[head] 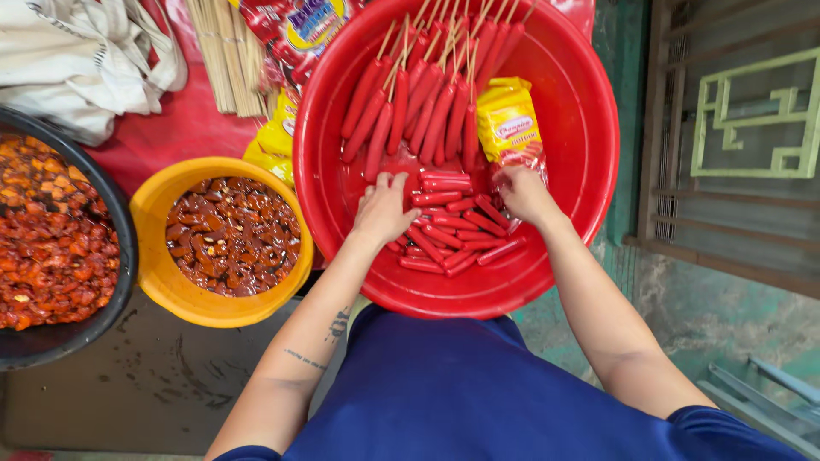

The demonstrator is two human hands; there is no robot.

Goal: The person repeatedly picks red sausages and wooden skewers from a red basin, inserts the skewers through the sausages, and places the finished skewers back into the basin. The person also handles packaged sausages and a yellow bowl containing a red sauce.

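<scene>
A large red plastic basin (581, 111) holds red hot dogs. Several skewered hot dogs (418, 102) lie in a row at its far side, sticks pointing away. Loose hot dogs (453, 230) are piled at the near side. My left hand (383, 207) rests palm down on the left of that pile, fingers apart. My right hand (523, 193) is closed on the lower end of a yellow hot dog packet (507, 122) at the right of the pile.
A yellow bowl (171, 282) of dark red marinated meat stands left of the basin. A black basin (51, 337) of orange-red meat lies further left. Bamboo skewers (226, 55), snack bags (295, 30) and a white cloth (77, 60) lie behind. A green wall and metal grille (735, 128) are on the right.
</scene>
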